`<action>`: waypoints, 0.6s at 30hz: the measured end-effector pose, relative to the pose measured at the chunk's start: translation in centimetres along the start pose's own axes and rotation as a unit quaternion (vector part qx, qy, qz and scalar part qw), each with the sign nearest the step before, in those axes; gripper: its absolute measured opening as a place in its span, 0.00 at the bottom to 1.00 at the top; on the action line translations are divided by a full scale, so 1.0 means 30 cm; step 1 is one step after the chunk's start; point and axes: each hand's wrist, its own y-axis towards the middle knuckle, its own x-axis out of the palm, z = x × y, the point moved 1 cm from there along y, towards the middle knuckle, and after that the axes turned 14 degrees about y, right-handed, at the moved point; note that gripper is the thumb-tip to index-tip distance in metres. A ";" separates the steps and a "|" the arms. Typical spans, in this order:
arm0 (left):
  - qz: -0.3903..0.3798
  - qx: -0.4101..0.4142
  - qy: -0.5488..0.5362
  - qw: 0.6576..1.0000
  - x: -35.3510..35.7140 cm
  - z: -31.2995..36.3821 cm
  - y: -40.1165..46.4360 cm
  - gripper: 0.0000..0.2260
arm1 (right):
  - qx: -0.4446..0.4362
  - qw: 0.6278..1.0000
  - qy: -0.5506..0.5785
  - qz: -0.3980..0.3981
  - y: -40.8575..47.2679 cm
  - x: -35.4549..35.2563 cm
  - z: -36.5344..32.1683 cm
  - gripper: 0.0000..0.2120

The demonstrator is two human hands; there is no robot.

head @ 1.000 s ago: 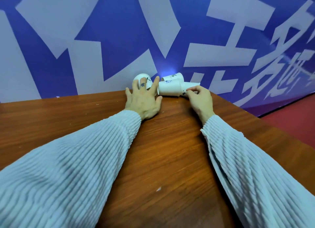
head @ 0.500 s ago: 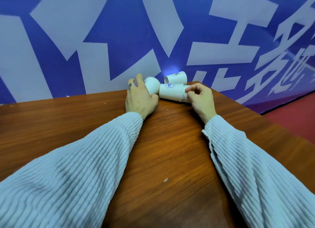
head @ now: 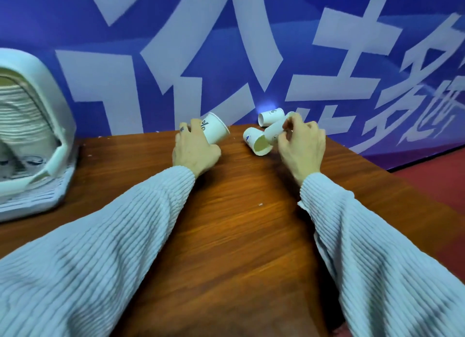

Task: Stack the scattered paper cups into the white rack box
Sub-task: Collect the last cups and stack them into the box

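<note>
One paper cup (head: 215,131) tilted in left hand (head: 195,149) grip, second cup (head: 276,130) pinched by right hand (head: 302,148), two loose cups (head: 258,141) (head: 271,116) on table (head: 239,223) near wall, white rack box (head: 35,135) far left.

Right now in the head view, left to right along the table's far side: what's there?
White rack box → left hand holding a cup → cup lying on its side → right hand holding another cup.
</note>
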 end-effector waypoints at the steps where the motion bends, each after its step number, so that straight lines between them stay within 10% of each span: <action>1: -0.004 -0.005 -0.010 1.000 -0.029 -0.012 -0.027 0.29 | 0.002 1.000 -0.001 0.003 0.001 -0.032 -0.029 0.05; 18: 0.033 -0.025 -0.143 0.989 -0.346 -0.221 -0.374 0.36 | 0.117 0.962 0.243 -0.035 -0.189 -0.161 -0.517 0.06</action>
